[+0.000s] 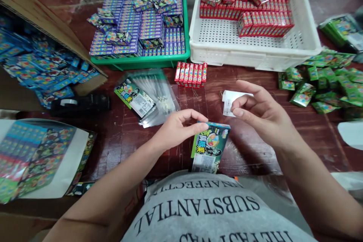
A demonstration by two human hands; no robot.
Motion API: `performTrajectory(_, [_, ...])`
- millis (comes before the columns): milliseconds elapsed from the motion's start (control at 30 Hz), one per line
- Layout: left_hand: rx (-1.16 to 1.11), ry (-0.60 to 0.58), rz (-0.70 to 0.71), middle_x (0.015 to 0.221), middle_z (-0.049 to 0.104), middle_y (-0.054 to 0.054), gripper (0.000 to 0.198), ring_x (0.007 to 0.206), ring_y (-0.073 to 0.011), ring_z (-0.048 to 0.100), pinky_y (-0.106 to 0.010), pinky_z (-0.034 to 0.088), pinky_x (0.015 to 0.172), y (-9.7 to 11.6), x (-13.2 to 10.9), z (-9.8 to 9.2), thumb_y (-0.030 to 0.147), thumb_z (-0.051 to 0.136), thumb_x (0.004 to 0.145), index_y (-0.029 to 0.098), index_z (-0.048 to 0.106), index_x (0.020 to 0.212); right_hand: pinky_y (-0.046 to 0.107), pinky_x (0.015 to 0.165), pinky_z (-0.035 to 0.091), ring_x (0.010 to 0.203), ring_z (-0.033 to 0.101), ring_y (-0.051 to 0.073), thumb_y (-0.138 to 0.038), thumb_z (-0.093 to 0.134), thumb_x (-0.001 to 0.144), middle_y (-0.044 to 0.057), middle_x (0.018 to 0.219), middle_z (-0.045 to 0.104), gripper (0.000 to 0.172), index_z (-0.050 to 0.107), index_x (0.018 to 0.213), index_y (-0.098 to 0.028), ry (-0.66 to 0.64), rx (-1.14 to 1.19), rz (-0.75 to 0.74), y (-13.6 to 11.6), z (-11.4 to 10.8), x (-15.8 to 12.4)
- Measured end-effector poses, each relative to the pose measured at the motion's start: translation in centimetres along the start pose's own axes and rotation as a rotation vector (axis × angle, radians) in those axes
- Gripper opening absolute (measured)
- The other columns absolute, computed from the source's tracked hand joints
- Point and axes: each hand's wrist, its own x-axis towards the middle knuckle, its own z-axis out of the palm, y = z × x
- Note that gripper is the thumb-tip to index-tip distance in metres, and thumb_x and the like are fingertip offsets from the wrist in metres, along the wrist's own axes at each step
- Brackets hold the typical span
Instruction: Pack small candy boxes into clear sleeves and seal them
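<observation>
A black and green candy packet (210,143) with a colourful wheel print and a white label stands tilted near my shirt. My left hand (185,126) pinches its top edge at the left corner, where a strip of blue shows. To the right, my right hand (258,115) is raised with thumb and forefinger tips together and another finger stretched out. Whether anything small is between those tips I cannot make out. Just behind them lies a small white paper sheet (227,102). Beyond the packet, a row of small red candy boxes (191,74) sits on the dark red table.
Clear plastic bags (163,102) and another black packet (134,98) lie left. At the back stand a green crate (141,61) of purple boxes and a white crate (255,55) of red boxes. Green boxes (303,94) are heaped right; a carton (53,19) holds blue ones.
</observation>
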Motion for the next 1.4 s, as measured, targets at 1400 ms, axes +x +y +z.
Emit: performTrajectory(1400, [0.064,0.373,0.146,0.109,0.069,-0.005,0.020,0.096,-0.0179,0.067,-0.031,0.057,0.085,0.1,-2.5,-1.0,0.022,0.061,0.093,0.021,0.061,0.113,0.052,0.104,0.042,0.122,0.058,0.030,-0.041,0.060,0.098,0.011,0.136,0.065,0.070,0.028,0.159,-0.031,-0.128,-0.802,-0.365,3.1,-0.9,2.0])
